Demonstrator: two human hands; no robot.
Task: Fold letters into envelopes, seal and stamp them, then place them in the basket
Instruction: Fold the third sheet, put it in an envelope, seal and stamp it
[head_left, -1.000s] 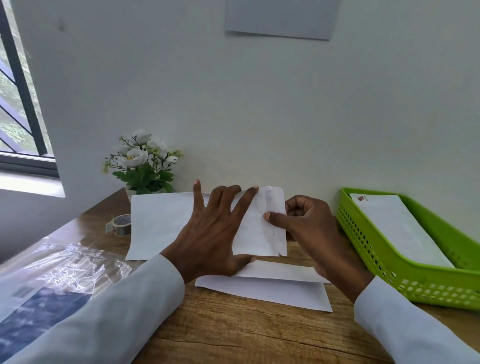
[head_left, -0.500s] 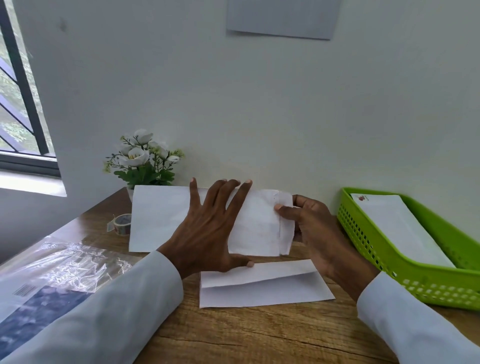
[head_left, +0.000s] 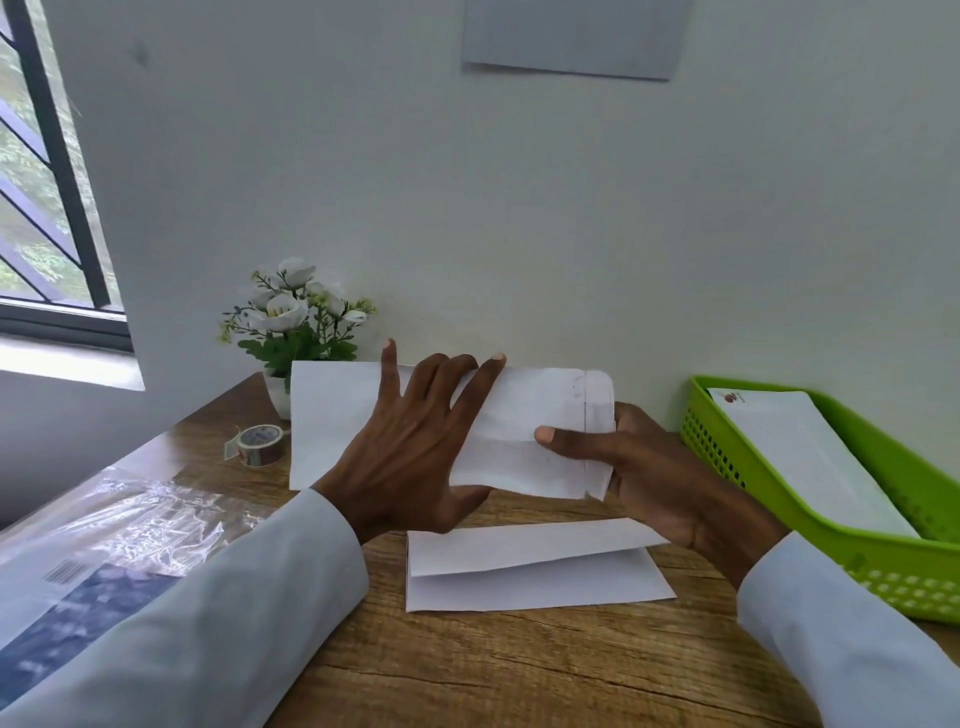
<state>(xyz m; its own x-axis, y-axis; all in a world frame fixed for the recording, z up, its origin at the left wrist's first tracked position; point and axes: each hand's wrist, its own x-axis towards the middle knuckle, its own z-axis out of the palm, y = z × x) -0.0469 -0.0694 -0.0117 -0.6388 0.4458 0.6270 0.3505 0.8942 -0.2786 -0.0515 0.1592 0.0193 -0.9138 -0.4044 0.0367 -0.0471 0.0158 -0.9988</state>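
Above the wooden table, a white envelope (head_left: 540, 405) is held level with its flap end to the right. A folded white letter (head_left: 332, 415) sticks out of its left end. My left hand (head_left: 415, 452) lies with straight, spread fingers across the front of letter and envelope, thumb at the lower edge. My right hand (head_left: 649, 478) pinches the envelope's right end, thumb on the front and fingers behind. A second folded sheet (head_left: 535, 566) lies on the table below my hands. The green basket (head_left: 883, 566) at the right holds one stamped envelope (head_left: 800, 457).
A roll of patterned tape (head_left: 260, 444) sits left of the letter, beside a small pot of white flowers (head_left: 296, 322) against the wall. A clear plastic pack (head_left: 104, 545) lies at the table's left. The wall stands close behind, with a window at far left.
Envelope and letter have risen off the table and away from the second sheet. My right thumb has slid onto the envelope's front near the flap end.
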